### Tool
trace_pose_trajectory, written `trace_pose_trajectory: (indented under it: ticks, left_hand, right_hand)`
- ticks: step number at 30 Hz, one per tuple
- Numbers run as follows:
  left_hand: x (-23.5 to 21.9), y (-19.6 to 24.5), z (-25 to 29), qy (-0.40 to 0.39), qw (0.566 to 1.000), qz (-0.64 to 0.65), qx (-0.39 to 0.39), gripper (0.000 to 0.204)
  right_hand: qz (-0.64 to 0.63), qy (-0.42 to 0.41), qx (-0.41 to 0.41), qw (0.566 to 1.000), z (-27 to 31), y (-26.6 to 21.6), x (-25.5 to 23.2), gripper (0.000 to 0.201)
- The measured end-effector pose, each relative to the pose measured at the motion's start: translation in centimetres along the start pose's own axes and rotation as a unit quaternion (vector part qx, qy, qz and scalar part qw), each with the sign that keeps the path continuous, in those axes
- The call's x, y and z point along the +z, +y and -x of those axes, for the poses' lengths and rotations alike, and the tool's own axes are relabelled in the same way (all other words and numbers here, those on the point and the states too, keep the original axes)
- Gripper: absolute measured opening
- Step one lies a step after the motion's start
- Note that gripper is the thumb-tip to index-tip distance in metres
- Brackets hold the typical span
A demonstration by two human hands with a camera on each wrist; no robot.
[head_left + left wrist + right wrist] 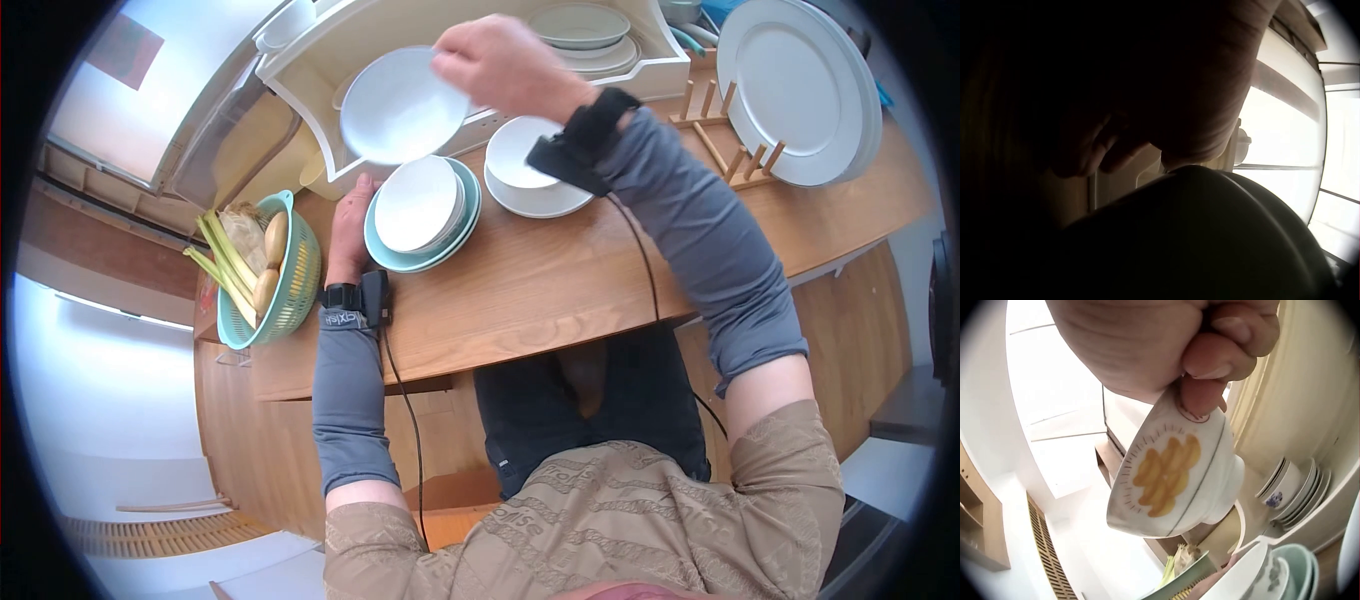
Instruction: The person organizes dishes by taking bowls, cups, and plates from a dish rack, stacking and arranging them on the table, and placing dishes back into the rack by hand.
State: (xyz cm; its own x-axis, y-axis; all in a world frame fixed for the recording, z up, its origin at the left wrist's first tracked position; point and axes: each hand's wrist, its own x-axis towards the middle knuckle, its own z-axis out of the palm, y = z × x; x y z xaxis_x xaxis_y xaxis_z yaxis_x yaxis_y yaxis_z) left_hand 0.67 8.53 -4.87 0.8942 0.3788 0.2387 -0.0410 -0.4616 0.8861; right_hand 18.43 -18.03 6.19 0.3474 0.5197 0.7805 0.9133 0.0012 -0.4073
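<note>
Up in front of the white shelf unit, my right hand (505,65) pinches a white bowl (400,105) by its rim, with the bowl tilted. In the right wrist view the bowl's outside (1166,469) shows an orange petal-like pattern and a dark line. My left hand (352,225) rests on the table at the left side of a bowl stack, fingers right at its edge. White bowls (415,205) are nested in that stack, inside wider pale teal bowls (405,263). The left wrist view is dark, with the left hand (1166,94) over a dark curved shape.
A teal basket (300,265) with vegetables stands left. Right of the stack, a white bowl (515,150) sits on a white plate (545,203). Large white plates (795,90) stand in a wooden rack (715,145). The white shelf unit (655,85) holds stacked dishes (580,25).
</note>
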Motion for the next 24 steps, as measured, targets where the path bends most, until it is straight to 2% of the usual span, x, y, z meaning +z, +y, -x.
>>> trace_pose_trajectory:
  ticks: [1, 3, 4, 6, 7, 9, 10, 11, 13, 18, 24]
  left_hand:
    - [0.2, 0.3, 0.2, -0.009, 0.990, 0.116, -0.077, 0.047]
    - [0.3, 0.3, 0.1, -0.002, 0.991, 0.106, -0.079, 0.050]
    - [0.2, 0.0, 0.1, -0.015, 0.988, 0.129, -0.079, 0.050]
    - [0.2, -0.1, 0.0, -0.028, 0.986, 0.146, -0.072, 0.048]
    - [0.2, -0.4, 0.0, -0.028, 0.986, 0.148, -0.072, 0.048]
    - [0.2, -0.2, -0.2, -0.026, 0.990, 0.122, -0.069, 0.048]
    - [0.3, 0.1, -0.1, -0.026, 0.990, 0.122, -0.068, 0.048]
    - [0.3, 0.4, 0.1, -0.018, 0.992, 0.104, -0.066, 0.048]
    - [0.5, 1.0, 0.4, -0.012, 0.994, 0.084, -0.065, 0.047]
    - [0.2, -0.2, -0.1, -0.018, 0.985, 0.145, -0.092, 0.048]
    - [0.5, 0.3, 0.2, 0.004, 0.990, 0.113, -0.080, 0.046]
  right_hand:
    - [0.003, -0.007, 0.019, 1.000, 0.3, 0.9, -1.1, 0.031]
    - [0.010, 0.056, -0.036, 0.998, 1.1, 3.0, -2.9, 0.025]
    - [0.010, 0.051, -0.036, 0.998, 2.1, 3.6, -3.9, 0.025]
    - [0.017, -0.036, 0.118, 0.992, 4.0, 4.5, -5.8, 0.031]
    - [0.018, -0.038, 0.118, 0.992, 4.7, 5.1, -6.2, 0.031]
    - [-0.042, -0.085, 0.225, 0.970, 5.9, 5.8, -6.3, 0.030]
    - [-0.090, -0.049, 0.231, 0.968, 6.6, 5.5, -6.1, 0.032]
    - [-0.091, -0.047, 0.231, 0.968, 6.9, 5.9, -5.8, 0.032]
    - [-0.120, -0.101, 0.275, 0.949, 7.3, 6.4, -5.5, 0.029]
    - [-0.097, -0.143, 0.281, 0.944, 8.1, 5.6, -4.8, 0.030]
    - [-0.065, -0.186, 0.251, 0.948, 8.2, 5.6, -5.1, 0.033]
